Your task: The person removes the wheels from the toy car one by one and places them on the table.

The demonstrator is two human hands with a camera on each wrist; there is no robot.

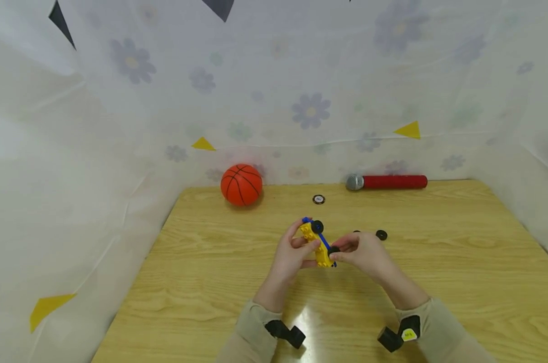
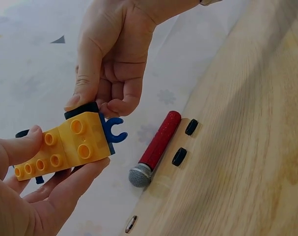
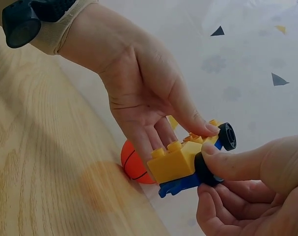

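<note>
Gripping yellow brick car (image 1: 317, 244), left hand (image 1: 291, 253), right hand (image 1: 363, 253) pinching its black wheel (image 3: 206, 169)

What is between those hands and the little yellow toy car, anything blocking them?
Nothing visible. The left hand already holds the car in its fingers, and the right hand pinches a black wheel against the car's side. The two loose wheels lie apart on the table.

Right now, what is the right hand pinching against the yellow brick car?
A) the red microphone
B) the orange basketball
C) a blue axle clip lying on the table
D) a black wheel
D: the right hand pinches a black wheel at the end of the yellow brick car, which the left hand holds.
</note>
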